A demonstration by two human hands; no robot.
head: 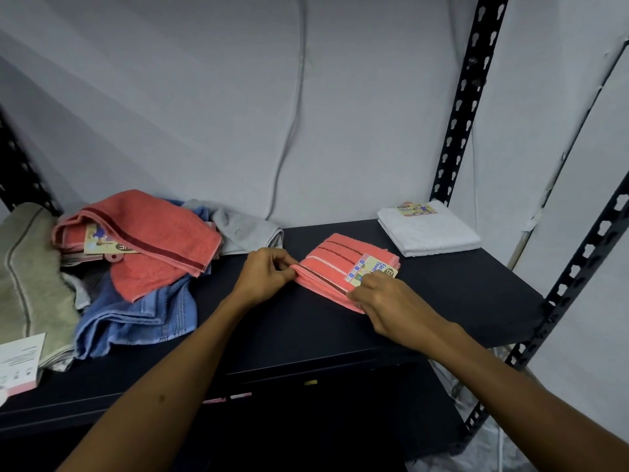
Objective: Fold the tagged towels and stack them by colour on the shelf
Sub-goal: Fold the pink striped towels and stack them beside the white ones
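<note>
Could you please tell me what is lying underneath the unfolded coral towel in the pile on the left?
Under the coral towel lie a blue towel and a grey cloth; anything deeper is covered.

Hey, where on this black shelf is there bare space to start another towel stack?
Bare shelf shows right of the folded coral towel and in front of the white stack. A bare strip also runs along the front edge. Between the hands, left hand and right hand, and the loose towel pile is a narrower gap. The left end is crowded.
</note>
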